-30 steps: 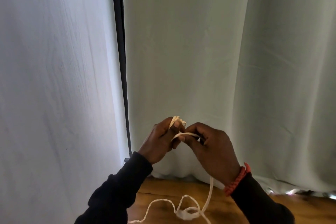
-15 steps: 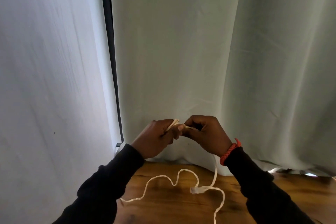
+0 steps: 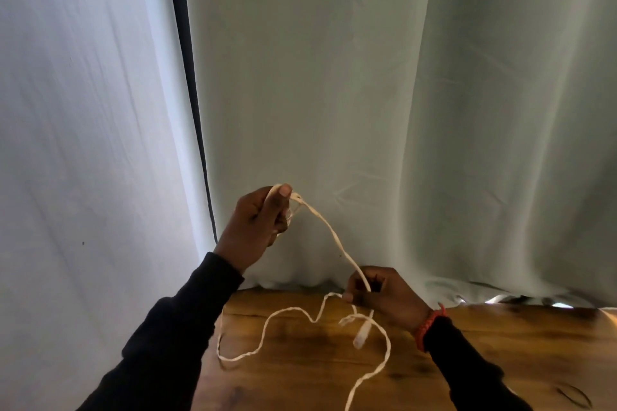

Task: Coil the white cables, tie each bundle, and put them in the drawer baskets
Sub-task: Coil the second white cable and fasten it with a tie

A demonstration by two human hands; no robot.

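Hands apart, cable between fingers

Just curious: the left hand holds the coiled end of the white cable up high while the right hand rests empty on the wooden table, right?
Not quite. In the head view the right hand pinches the white cable too; the left hand does hold the coiled end high.

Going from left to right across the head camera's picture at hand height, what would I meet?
Pale curtain → dark pole → left hand → white cable → right hand → red bracelet.
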